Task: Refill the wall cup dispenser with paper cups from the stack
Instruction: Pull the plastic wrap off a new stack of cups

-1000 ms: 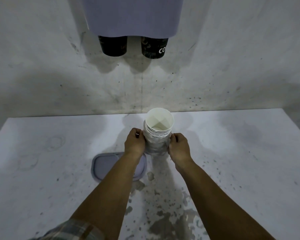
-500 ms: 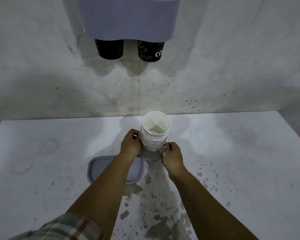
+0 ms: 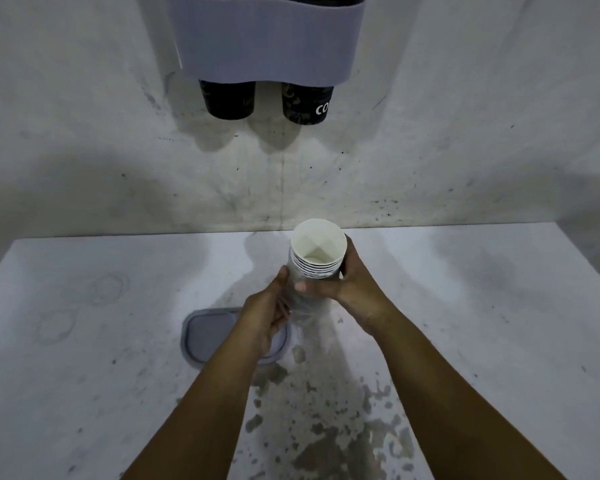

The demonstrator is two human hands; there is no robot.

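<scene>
Left of centre I note a grey lid [image 3: 208,337] flat on the white table [image 3: 84,375], partly under the left forearm. Left hand [image 3: 267,313] reaches forward, fingers curled around the clear wrapper at the lower part of the cup stack [image 3: 317,258]. Stack upright, mouth open toward me, above the table's far edge. Right hand [image 3: 350,285] wraps the stack's upper section, thumb across the front. Above on the wall, the dispenser [image 3: 264,39] shows two black cups [image 3: 303,102] protruding below.
</scene>
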